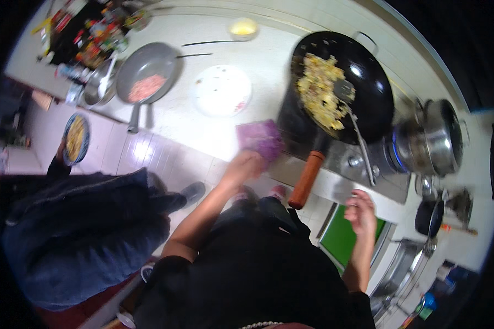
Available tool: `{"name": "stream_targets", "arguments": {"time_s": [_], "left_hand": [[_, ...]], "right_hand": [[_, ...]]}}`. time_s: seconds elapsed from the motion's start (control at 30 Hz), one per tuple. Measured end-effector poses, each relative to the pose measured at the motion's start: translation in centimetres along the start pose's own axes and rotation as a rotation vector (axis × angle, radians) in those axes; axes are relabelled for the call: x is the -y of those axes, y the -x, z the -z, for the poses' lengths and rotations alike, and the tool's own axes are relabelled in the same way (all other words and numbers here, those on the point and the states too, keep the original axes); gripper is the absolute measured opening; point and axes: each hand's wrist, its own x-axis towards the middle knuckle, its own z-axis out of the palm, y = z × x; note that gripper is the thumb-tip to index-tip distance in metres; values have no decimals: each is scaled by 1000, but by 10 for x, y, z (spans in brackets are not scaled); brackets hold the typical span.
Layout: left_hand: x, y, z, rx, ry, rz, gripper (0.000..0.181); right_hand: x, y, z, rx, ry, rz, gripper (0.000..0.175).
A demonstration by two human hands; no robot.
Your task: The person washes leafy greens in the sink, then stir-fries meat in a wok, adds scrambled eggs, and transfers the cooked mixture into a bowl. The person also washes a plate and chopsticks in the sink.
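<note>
My left hand [243, 167] grips a purple cloth [260, 140] at the front edge of the white counter [185, 127]. My right hand [360, 210] hangs in front of the stove edge with curled fingers; nothing shows clearly in it. Between and beyond my hands sits a black wok [368, 66] with a wooden handle [308, 180] pointing toward me. Yellow and white cooked food, perhaps egg, lies in the wok [321, 90]. A spatula [357, 123] rests in it, its metal handle leaning over the rim. Past the cloth lies a white plate [222, 91] with small scraps.
A grey frying pan [148, 61] holds pink minced meat [147, 87]. Behind are chopsticks [214, 42] and a small bowl [243, 28]. A steel pot [432, 140] stands over a blue flame at right. Another person [94, 230] at left holds a bowl of food [76, 137].
</note>
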Motion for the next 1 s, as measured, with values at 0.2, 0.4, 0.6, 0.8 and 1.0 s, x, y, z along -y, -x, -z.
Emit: {"name": "stream_targets", "arguments": {"time_s": [0.2,0.4,0.6,0.8,1.0], "left_hand": [[24,-95,-17,-189,-65,-16,20],[20,-84,-13,-118,-512,-272,20],[-5,-60,3,-207,-1390,-579,21],[-20,-36,22,-488,-1730,-715,27],[36,-16,-21,-329,-1115,-562,29]], "right_hand": [[-96,23,-44,340,194,-201,24],[-134,48,-38,335,173,-202,19],[-157,79,-14,79,51,-256,22],[-173,71,11,205,179,-183,15],[-172,51,68,255,596,-12,26]]}}
